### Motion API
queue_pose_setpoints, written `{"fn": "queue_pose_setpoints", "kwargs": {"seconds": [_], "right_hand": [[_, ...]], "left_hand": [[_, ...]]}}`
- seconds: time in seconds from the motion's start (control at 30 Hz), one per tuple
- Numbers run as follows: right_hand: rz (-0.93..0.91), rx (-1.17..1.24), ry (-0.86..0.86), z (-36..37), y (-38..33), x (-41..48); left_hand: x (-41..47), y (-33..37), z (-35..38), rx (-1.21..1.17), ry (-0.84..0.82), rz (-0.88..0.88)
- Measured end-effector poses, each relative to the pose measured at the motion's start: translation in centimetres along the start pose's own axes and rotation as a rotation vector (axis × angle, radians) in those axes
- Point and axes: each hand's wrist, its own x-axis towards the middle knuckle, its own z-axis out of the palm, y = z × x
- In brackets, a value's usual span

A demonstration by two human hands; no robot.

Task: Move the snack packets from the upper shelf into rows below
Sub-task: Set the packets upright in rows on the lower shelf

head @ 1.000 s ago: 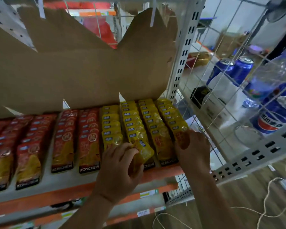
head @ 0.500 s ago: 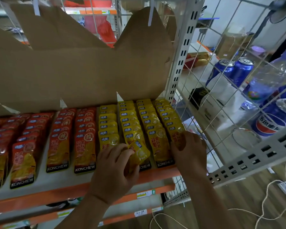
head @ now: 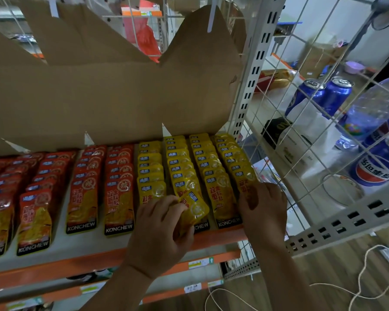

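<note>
On the shelf [head: 81, 245] of packet rows [head: 180, 162], left hand [head: 160, 234] pinches a tilted yellow packet [head: 194, 209]; right hand [head: 264, 212] grips the rightmost front packet [head: 248, 193]

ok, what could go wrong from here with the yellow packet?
1. The yellow packet is held tilted by the left hand; it may land crooked on its row.
2. The right hand sits on the end row near the shelf lip; a nudge could push front packets off.
</note>
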Motion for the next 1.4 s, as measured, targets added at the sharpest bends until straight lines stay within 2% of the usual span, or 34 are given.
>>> {"fn": "queue_pose_setpoints", "kwargs": {"seconds": [0.4,1.4], "right_hand": [[-0.038,-0.066,-0.058,0.2,0.1,0.4],[-0.088,-0.076,-0.016,0.9,0.2,1.1]], "left_hand": [[-0.1,-0.1,0.0,-0.004,-0.005,0.007],[0.0,0.0,0.0,-0.003,0.0,-0.012]]}}
